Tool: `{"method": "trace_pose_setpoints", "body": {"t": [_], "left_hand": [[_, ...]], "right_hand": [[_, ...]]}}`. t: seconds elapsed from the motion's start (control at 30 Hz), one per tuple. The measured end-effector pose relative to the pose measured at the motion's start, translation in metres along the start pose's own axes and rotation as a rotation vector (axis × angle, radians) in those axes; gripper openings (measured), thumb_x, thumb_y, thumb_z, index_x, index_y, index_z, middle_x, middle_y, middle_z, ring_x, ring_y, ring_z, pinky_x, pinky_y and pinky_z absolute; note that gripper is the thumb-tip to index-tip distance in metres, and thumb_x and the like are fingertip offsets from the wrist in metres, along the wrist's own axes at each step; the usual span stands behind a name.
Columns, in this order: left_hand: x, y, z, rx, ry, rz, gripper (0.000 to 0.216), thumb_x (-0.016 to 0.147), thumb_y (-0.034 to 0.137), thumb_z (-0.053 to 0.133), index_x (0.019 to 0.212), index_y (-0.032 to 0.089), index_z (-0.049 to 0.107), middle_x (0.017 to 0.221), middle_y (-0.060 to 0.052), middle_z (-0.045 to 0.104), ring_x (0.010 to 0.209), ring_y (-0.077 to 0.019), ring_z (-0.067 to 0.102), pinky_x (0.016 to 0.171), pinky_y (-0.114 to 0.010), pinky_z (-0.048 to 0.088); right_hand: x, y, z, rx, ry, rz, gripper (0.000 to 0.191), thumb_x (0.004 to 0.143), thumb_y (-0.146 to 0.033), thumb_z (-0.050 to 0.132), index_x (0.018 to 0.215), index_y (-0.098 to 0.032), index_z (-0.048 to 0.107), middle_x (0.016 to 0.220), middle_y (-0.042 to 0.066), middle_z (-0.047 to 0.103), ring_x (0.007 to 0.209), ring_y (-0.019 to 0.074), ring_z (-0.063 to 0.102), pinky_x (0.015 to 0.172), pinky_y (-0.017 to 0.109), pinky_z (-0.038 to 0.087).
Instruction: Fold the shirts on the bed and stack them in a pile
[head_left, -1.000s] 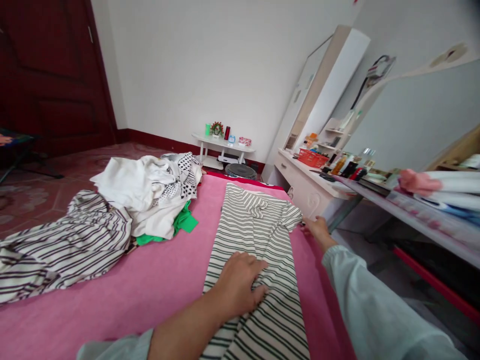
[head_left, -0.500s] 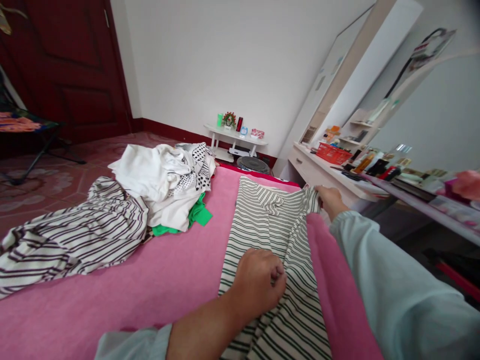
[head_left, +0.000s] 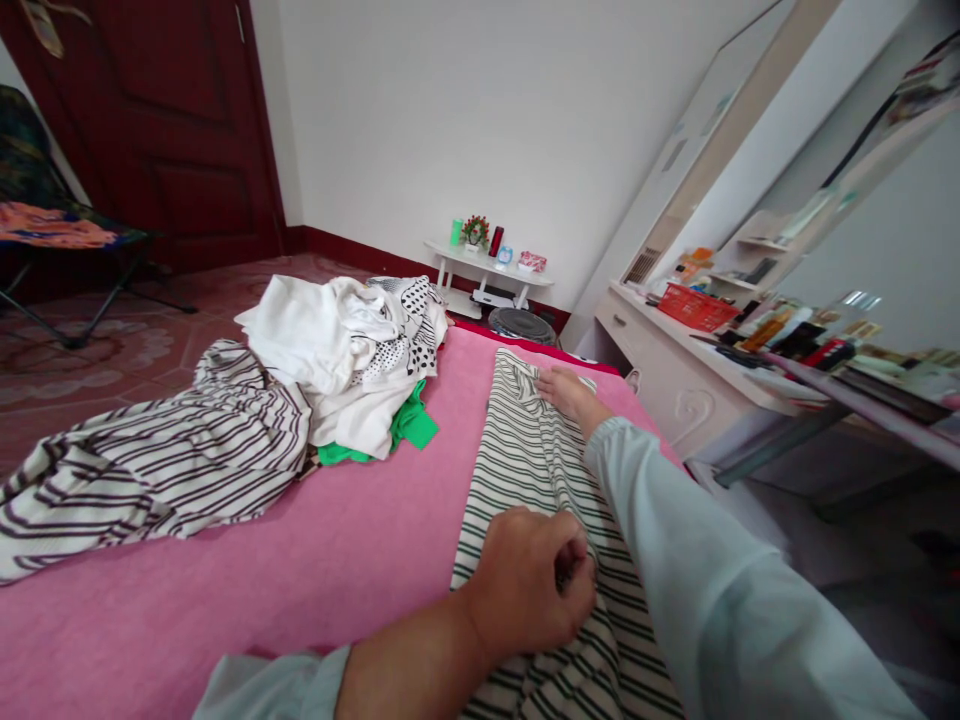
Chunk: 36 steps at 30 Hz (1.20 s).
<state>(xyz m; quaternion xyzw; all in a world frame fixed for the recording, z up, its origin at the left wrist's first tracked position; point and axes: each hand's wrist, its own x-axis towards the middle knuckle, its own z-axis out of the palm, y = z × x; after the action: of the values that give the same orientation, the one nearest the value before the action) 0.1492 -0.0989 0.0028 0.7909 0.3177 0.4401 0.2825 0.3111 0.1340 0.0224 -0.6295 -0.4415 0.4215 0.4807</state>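
A cream garment with dark green stripes lies lengthwise on the pink bed cover, its right side folded over toward the middle. My left hand is closed in a pinch on the near part of the cloth, where a ridge of fabric rises by the fingers. At the far end, my right hand lies on the garment with its fingers stretched out toward the left. What kind of garment it is, I cannot tell.
To the left is a heap of white clothes, a green cloth and a brown-striped garment. A dressing table with a red basket stands at the right. Beyond the bed is a small white shelf.
My right hand has moved left, bringing the garment's right edge over toward its middle, and its fingers now lie on the cloth. My left hand keeps its pinch. The view has shifted slightly.
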Motion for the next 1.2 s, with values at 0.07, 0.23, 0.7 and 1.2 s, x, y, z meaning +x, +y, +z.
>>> {"method": "trace_pose_setpoints", "body": {"t": [0.07, 0.23, 0.7, 1.2], "left_hand": [[0.000, -0.001, -0.001, 0.029, -0.007, 0.012, 0.005, 0.073, 0.019, 0.054, 0.072, 0.021, 0.050, 0.057, 0.006, 0.054, 0.054, -0.0095, 0.051, 0.058, -0.023, 0.035], [-0.002, -0.002, -0.004, 0.049, -0.063, -0.023, 0.003, 0.078, 0.022, 0.051, 0.075, 0.022, 0.052, 0.056, 0.007, 0.058, 0.051, -0.0094, 0.052, 0.055, -0.022, 0.034], [-0.004, -0.001, -0.011, 0.008, -0.243, -0.127, 0.035, 0.078, 0.027, 0.056, 0.112, 0.022, 0.061, 0.058, 0.007, 0.056, 0.056, -0.0100, 0.049, 0.057, -0.020, 0.033], [-0.047, 0.025, -0.036, -0.189, -0.544, -0.282, 0.041, 0.077, 0.036, 0.061, 0.113, 0.018, 0.067, 0.055, 0.006, 0.036, 0.050, -0.0064, 0.030, 0.047, -0.018, 0.022]], "right_hand": [[-0.016, 0.008, 0.004, 0.026, 0.001, -0.017, 0.050, 0.078, -0.021, 0.062, 0.124, -0.020, 0.042, 0.104, 0.007, 0.064, 0.090, 0.0146, 0.065, 0.076, 0.024, 0.054], [-0.079, 0.005, -0.024, -0.031, -0.047, -0.172, 0.041, 0.075, -0.028, 0.064, 0.113, -0.018, 0.050, 0.106, 0.007, 0.062, 0.086, 0.0148, 0.065, 0.072, 0.024, 0.052], [-0.380, 0.013, -0.077, -0.774, -0.433, -0.293, 0.021, 0.072, -0.028, 0.069, 0.089, -0.022, 0.058, 0.084, 0.000, 0.058, 0.080, 0.0159, 0.054, 0.071, 0.026, 0.042], [-0.430, 0.042, -0.125, -0.994, -0.413, -0.275, 0.025, 0.075, -0.007, 0.049, 0.091, -0.024, 0.057, 0.097, 0.002, 0.056, 0.089, 0.0163, 0.055, 0.077, 0.027, 0.041]]}}
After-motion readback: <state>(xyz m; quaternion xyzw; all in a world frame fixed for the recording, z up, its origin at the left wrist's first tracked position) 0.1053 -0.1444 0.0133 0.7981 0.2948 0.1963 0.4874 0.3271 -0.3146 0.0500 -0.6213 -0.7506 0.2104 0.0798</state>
